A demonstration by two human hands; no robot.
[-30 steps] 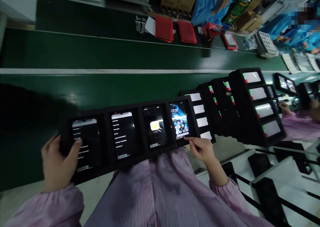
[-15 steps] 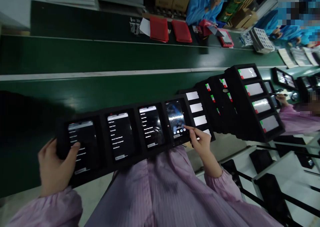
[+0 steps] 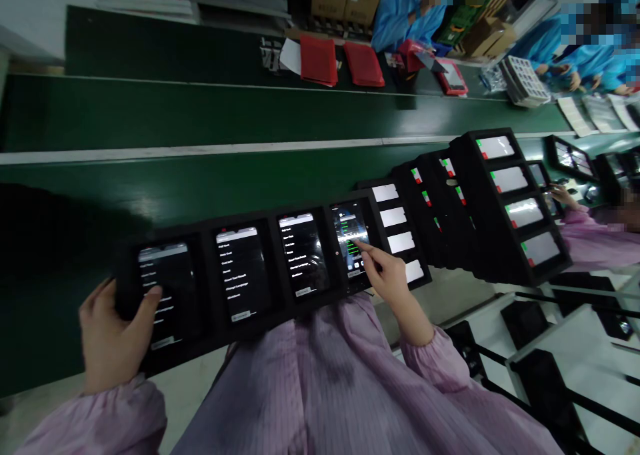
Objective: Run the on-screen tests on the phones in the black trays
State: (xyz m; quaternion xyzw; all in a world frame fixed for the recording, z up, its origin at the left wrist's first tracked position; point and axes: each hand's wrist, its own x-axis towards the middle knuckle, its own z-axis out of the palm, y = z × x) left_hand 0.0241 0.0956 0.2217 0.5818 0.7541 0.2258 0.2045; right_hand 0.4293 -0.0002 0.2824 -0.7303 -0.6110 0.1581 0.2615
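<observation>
A long black foam tray (image 3: 205,275) lies along the near edge of the green bench, with several lit smartphones set in its pockets. My left hand (image 3: 117,328) grips the tray's left end, its thumb over the screen of the leftmost phone (image 3: 177,275). That phone, the second phone (image 3: 243,261) and the third phone (image 3: 303,248) show white menu lists on black. My right hand (image 3: 390,275) holds nothing; its index finger points onto the rightmost phone (image 3: 345,215), and the other fingers are curled. Green text lines show on that screen, partly covered by the fingertip.
Right of the tray stand another black tray with white labelled pieces (image 3: 393,216) and a stack of black trays (image 3: 495,208). Red sheets (image 3: 319,59) lie across the green bench (image 3: 200,115). A co-worker's pink sleeve (image 3: 585,241) is at far right; people in blue work opposite.
My right index finger has moved up and left on the rightmost phone. Its screen has gone from a plain home screen to one with green text lines. The left hand keeps its grip.
</observation>
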